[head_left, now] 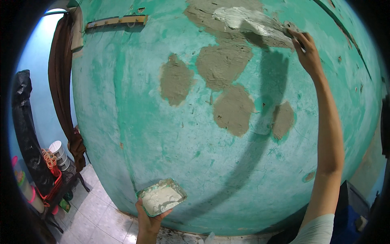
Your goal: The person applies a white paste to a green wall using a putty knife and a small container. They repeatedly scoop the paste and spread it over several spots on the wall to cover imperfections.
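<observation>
My right hand (307, 51) is raised to the upper right of the wall, its fingers closed round a putty knife (289, 31) whose blade is hard to make out. The knife lies at the right end of a wet white streak of putty (252, 20), which runs across a large grey patch (203, 12). Low in front of the wall, my left hand (148, 219) grips a rectangular plastic tub (183, 191) from beneath. White putty (162, 199) with a rough, scooped surface lies in the tub.
The green wall (142, 134) bears several more grey patches (233, 110). A wooden hook rail (118, 20) hangs at the upper left. Beyond a brown curtain (61, 73) stand a low dark bench (67, 183) and white buckets (59, 152). A dark blue object (349, 211) sits at lower right.
</observation>
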The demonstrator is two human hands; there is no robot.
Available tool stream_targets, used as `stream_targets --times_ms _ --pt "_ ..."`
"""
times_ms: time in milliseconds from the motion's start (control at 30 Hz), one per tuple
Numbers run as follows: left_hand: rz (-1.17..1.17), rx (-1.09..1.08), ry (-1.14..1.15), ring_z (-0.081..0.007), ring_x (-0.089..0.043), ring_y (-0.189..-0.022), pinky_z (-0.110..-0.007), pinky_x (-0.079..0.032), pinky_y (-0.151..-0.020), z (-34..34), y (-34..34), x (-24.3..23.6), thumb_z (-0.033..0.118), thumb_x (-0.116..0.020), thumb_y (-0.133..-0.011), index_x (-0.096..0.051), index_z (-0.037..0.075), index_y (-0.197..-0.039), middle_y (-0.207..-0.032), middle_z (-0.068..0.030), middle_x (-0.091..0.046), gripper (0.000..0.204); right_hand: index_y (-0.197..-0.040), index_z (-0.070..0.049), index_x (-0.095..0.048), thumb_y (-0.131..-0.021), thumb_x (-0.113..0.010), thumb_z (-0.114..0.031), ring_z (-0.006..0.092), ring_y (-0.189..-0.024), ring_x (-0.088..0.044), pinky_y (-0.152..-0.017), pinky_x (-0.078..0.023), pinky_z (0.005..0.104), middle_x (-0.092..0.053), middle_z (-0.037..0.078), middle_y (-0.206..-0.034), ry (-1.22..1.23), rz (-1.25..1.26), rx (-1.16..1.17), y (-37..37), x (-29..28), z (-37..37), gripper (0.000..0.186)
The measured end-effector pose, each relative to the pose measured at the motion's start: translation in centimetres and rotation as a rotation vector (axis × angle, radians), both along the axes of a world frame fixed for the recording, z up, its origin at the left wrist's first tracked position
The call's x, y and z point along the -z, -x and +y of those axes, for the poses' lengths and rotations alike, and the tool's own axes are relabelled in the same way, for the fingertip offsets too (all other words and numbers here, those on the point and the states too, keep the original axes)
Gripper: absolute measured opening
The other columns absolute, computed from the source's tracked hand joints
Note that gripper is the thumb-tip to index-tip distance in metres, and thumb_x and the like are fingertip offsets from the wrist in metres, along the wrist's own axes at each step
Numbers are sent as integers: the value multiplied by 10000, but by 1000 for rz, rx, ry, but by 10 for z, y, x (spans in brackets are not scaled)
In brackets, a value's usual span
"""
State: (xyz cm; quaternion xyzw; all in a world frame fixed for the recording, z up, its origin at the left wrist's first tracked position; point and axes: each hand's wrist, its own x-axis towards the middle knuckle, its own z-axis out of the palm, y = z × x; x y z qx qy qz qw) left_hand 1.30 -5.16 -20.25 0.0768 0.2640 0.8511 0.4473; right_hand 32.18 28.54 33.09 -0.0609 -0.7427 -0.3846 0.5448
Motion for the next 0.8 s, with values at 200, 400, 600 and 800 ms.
stream_targets --times_ms 200,400,600,800 --pt "20 15 -17 -378 -680 -1203 -523 -674 -862 3 -4 -5 541 -260 -1069 -411 -12 -1503 -1384 -229 -618 719 -1334 -238 -708 -1019 -643 -147 314 -1008 -599 -902 -503 418 -608 99 -1024 -212 57 39 78 -15 -2 334" --pt "-20 8 -7 -394 -677 -1185 -513 -689 -803 8 -3 10 578 -369 -1034 -454 23 -1492 -1396 -226 -604 726 -1371 -191 -697 -1051 -610 -132 275 -973 -580 -889 -489 380 -585 86 -1000 -132 40 161 18 0 19 337" --pt "-7 4 8 -407 -663 -1201 -518 -682 -825 9 1 4 605 -355 -1032 -450 25 -1496 -1404 -232 -595 749 -1304 -217 -725 -1032 -622 -144 320 -1016 -625 -927 -518 422 -645 125 -1067 -26 102 35 -16 0 3 300" --pt "12 65 -41 -415 -614 -1273 -519 -673 -845 9 -3 9 619 -354 -1026 -425 26 -1518 -1443 -230 -567 774 -1304 -225 -724 -1027 -634 -198 317 -977 -594 -868 -505 443 -591 111 -967 -255 19 41 72 -2 -15 292"
